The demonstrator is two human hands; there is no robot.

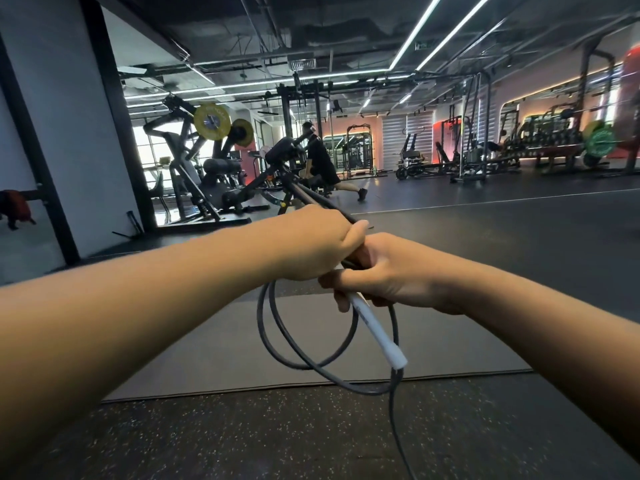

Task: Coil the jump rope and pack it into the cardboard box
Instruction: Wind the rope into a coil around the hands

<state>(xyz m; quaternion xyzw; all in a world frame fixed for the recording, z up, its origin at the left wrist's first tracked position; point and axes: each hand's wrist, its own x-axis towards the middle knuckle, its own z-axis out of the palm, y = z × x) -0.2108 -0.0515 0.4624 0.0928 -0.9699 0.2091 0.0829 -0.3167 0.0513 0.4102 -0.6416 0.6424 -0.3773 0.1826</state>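
- Right hand (388, 275) curls round the slim white plastic handle (377, 336), likely anchoring the coil
- Left hand (322, 244), fist closed, clamps the gathered dark grey cord of the jump rope (304, 355), keeping two loops hanging together below
- A loose tail trails downward, uncoiled
- Grey floor mat (221, 355) lies underneath; no cardboard box in view

Both hands meet at the grip: the left hand (320, 245) just left of the right hand (384, 271), touching. Rope loops (304, 344) hang below; the handle (377, 332) slants down-right. Beyond the grip, rope strands (311, 197) run up-left. A mat (207, 358) lies below.
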